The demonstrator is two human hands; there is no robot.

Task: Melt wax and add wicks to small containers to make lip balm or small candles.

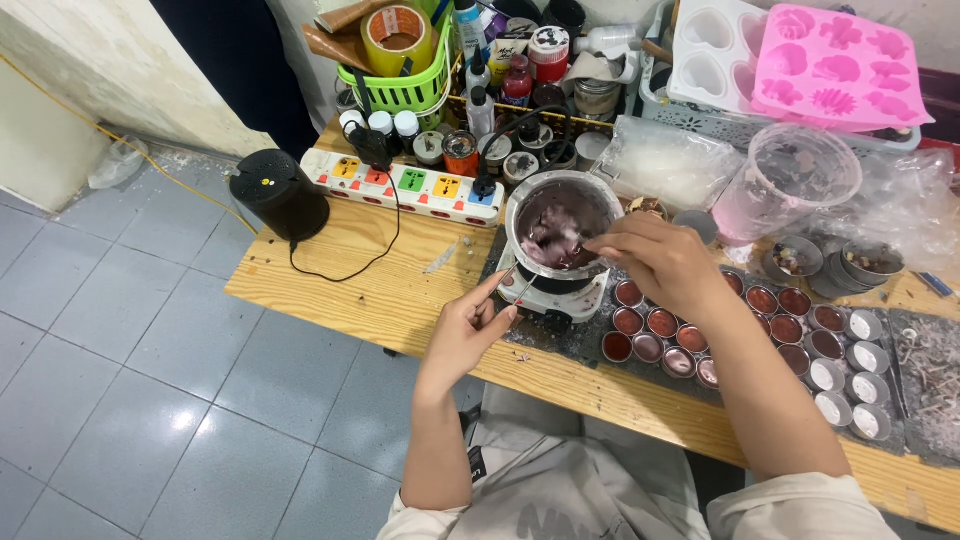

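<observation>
From the head camera we look down on a wooden table (pixel 330 290) that runs across the middle of the frame. Just right of centre a small metal pot (pixel 560 225) sits on a white heater (pixel 560 295), holding a purplish, partly melted mass. Our right hand (pixel 655 262) hangs over the pot's right rim, fingers pinched shut on a thin stirring tool whose end lies in the mass. Our left hand (pixel 468 330), lower centre, has its fingers curled closed around the pot's thin handle (pixel 520 290).

As for progress, we judge the work partway done. To the right of the heater stand rows of small round tins (pixel 700 335): those nearer the pot already hold dark red filling, while the ones toward the right edge (pixel 850 385) show white or pale insides. The mass in the pot looks lumpy, so it seems to need more stirring.

Packages and labels next. At upper centre a lime green basket (pixel 400 85) carries a yellow roll of tape (pixel 398 38). Beside it cluster small bottles (pixel 480 105) with white caps and a jar with a red and white label (pixel 548 52). Below them lies a white power strip (pixel 410 185) with coloured socket panels: yellow, red, green, blue. A black round device (pixel 280 195) sits at the table's left corner. At upper right a pink mould (pixel 835 65) with flower shapes leans on a white heart-shaped mould (pixel 712 45), above a clear plastic jug (pixel 790 180).
</observation>
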